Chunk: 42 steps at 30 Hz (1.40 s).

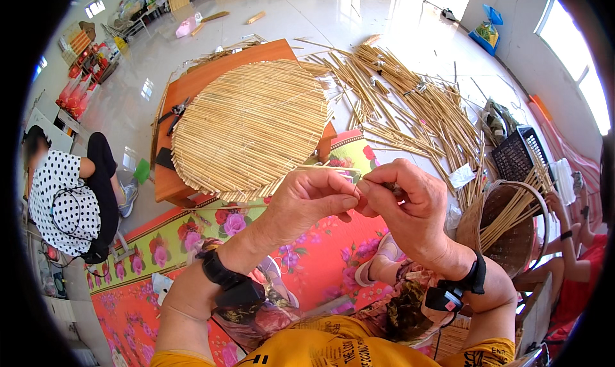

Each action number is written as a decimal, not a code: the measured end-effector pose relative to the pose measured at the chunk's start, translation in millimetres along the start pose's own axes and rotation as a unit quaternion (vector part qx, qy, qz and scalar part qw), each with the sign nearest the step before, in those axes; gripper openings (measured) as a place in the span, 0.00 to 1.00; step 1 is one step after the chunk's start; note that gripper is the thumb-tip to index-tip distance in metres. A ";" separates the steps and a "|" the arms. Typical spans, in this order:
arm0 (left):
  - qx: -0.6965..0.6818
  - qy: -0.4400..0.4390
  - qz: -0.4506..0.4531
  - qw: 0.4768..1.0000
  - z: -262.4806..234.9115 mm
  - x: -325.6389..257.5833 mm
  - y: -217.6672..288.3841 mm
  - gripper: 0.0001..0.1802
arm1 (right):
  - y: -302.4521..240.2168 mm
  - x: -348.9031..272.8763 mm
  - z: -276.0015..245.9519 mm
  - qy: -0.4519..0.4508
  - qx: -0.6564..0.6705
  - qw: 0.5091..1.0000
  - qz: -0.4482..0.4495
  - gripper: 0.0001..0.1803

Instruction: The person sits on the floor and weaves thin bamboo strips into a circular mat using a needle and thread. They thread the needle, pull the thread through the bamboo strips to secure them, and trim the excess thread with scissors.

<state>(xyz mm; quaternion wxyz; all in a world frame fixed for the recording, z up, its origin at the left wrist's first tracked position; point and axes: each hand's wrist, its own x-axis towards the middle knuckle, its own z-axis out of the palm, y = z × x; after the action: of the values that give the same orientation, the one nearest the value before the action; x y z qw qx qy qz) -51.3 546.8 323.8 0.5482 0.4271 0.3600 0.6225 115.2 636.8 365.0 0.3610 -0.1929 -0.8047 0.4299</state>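
Pinched narrow, the grips of the left hand (306,199) and right hand (415,197) meet; anything held is too fine to tell. Beyond, on the bench (266,51), the round stalk mat (250,126) looks light, stiff, brittle: opposite rims suit lifting.

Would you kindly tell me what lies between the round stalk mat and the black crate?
In the head view, loose tan stalks lie heaped between the round stalk mat and the black crate.

Stalk mat (250,126) on table (275,50); hand tool (177,110) left of mat; loose stalks (410,88) on floor (384,17) right of table; basket (472,229) farther right, crate (519,155) behind basket.
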 end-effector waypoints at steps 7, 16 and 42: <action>0.000 -0.013 -0.006 1.000 -1.1 0.3 2.3 0.08 | 1.1 -0.7 -0.6 0.001 -0.018 1.000 -0.005 0.05; -0.022 -0.026 0.004 0.999 -1.6 0.0 -0.3 0.08 | -2.9 -1.4 -0.6 0.024 -0.046 0.997 -0.063 0.07; -0.035 -0.021 -0.004 0.999 -1.7 -3.3 -1.3 0.05 | -4.2 -0.9 -0.5 0.017 -0.088 0.989 -0.116 0.08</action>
<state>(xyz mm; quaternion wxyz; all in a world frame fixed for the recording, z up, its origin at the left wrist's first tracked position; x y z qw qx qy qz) -52.4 543.7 321.5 0.5724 0.4191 0.3283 0.6236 116.2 634.2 368.3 0.4039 -0.1365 -0.8502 0.3088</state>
